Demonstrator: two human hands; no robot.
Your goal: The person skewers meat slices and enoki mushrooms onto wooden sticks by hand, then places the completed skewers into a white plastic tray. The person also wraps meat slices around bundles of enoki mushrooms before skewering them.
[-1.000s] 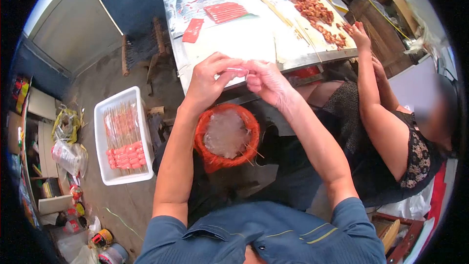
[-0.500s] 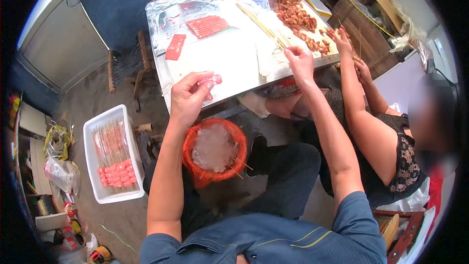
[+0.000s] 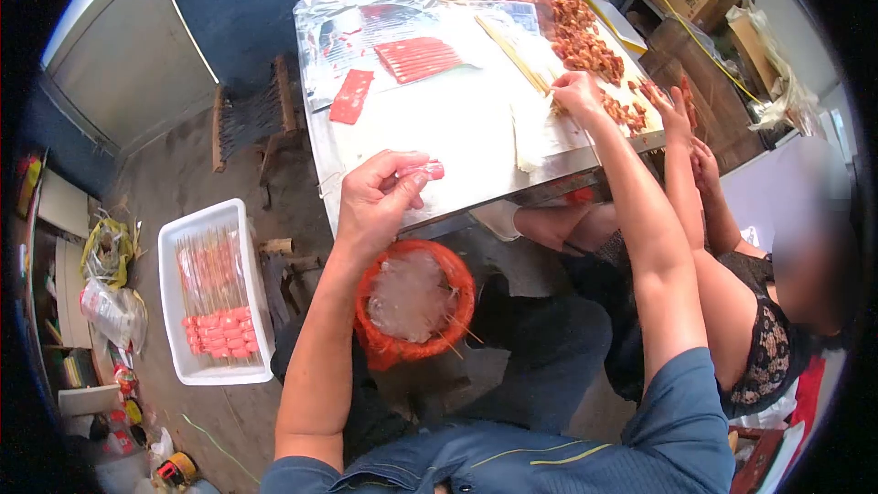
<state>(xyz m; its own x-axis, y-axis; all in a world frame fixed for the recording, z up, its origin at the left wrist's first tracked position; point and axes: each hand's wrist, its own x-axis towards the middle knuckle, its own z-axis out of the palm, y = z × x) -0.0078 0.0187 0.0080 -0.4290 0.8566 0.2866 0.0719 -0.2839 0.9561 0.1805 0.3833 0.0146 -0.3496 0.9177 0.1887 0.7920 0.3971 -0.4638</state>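
Left grip [image 3: 380, 197] pinching sausage piece [image 3: 423, 170], orange bucket [image 3: 413, 343] holding plastic wrappers, white tray [image 3: 174, 306] of skewers

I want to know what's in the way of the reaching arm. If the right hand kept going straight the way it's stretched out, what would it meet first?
The right hand is already at the bundle of bamboo skewers on the table. Going straight on, it would probably meet those first, with the pile of meat pieces just beyond; depth is hard to judge.

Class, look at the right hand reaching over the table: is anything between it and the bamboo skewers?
Nothing visible. The right hand is already at the bamboo skewers on the table, fingers touching them.
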